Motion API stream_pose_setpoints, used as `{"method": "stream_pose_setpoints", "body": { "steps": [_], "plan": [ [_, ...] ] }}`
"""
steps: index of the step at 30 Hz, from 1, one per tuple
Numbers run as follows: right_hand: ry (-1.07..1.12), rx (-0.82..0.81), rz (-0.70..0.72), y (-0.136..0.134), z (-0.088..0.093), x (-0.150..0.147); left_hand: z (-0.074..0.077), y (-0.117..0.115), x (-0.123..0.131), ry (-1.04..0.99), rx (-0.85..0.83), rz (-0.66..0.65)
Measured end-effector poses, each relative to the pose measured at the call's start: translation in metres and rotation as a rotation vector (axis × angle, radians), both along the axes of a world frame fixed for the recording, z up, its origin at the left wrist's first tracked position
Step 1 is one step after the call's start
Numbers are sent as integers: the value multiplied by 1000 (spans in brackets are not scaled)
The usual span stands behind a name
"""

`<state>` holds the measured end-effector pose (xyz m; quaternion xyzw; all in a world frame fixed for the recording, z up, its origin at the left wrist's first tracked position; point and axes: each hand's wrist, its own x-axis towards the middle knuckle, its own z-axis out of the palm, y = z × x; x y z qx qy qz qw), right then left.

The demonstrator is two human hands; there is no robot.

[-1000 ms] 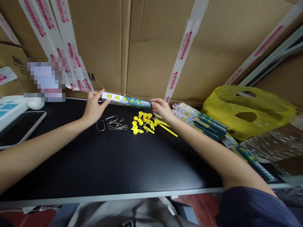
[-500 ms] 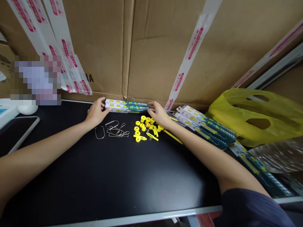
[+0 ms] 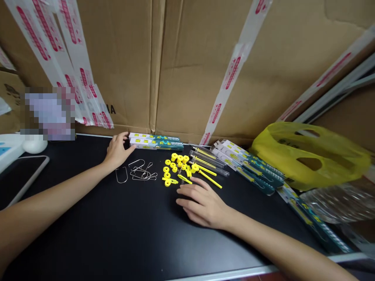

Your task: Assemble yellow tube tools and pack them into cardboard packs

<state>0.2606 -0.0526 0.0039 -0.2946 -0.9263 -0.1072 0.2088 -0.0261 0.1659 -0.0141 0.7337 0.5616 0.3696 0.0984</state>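
Two slim white-and-teal printed boxes [image 3: 155, 143] lie side by side near the back of the black table. At their left end is my left hand [image 3: 116, 151], its thumb by the front corner and its fingers apart behind; it touches the end without wrapping round it. My right hand [image 3: 205, 203] is palm down with fingers stretched, holding nothing, just in front of a heap of small yellow plastic parts [image 3: 175, 166]. Bent metal wire hooks [image 3: 143, 171] lie between my forearm and that heap. Clear tubes with yellow rods [image 3: 208, 158] lie right of the heap.
More printed boxes [image 3: 249, 166] are piled at the right, beside a yellow plastic bag [image 3: 307, 156] and a clear plastic wrapper [image 3: 340, 197]. A phone [image 3: 23, 179] lies at the left. A large taped cardboard box [image 3: 187, 70] stands along the table's back edge.
My right hand has left the right end of the two boxes and moved towards me, below the yellow parts. My left hand stays at the boxes' left end. The view has tilted up slightly.
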Motion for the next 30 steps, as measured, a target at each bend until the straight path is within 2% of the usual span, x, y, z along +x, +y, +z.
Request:
{"method": "stream_pose_setpoints", "body": {
  "steps": [4, 8, 15, 22, 30],
  "plan": [
    [90, -19, -80, 13, -1, 6, -2, 2, -2, 54, 26, -102],
    [125, -30, -88, 22, -5, 12, -2, 1, -1, 185, -22, -212],
    [152, -64, -107, 28, -6, 15, -2, -2, 0, 255, -59, -204],
    [171, -54, -109, 29, -7, 15, 0, -5, 1, 241, -49, -200],
    [131, -14, -99, 26, -9, 17, 2, -11, 5, 216, 94, -168]
  ]
}}
